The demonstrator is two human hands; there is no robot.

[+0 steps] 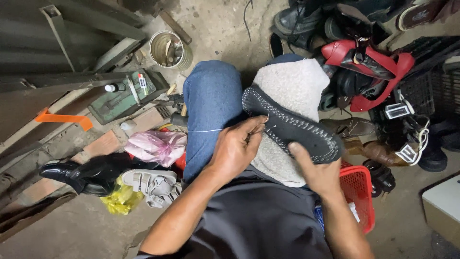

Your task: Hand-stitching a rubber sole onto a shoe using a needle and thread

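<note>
A black rubber shoe sole edged with white stitching [292,125] lies on a cream fleece cloth [292,86] across the person's lap. The left hand [237,148] pinches a thin white thread [203,130] at the sole's near edge; the right hand [318,170] grips its right end. Stitches appear to ring nearly the whole rim.

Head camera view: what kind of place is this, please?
Probably a small shoe-repair spot on a concrete floor: both hands work a black sole with white stitching, a pile of worn shoes lies nearby, and a tin of tools.
</note>
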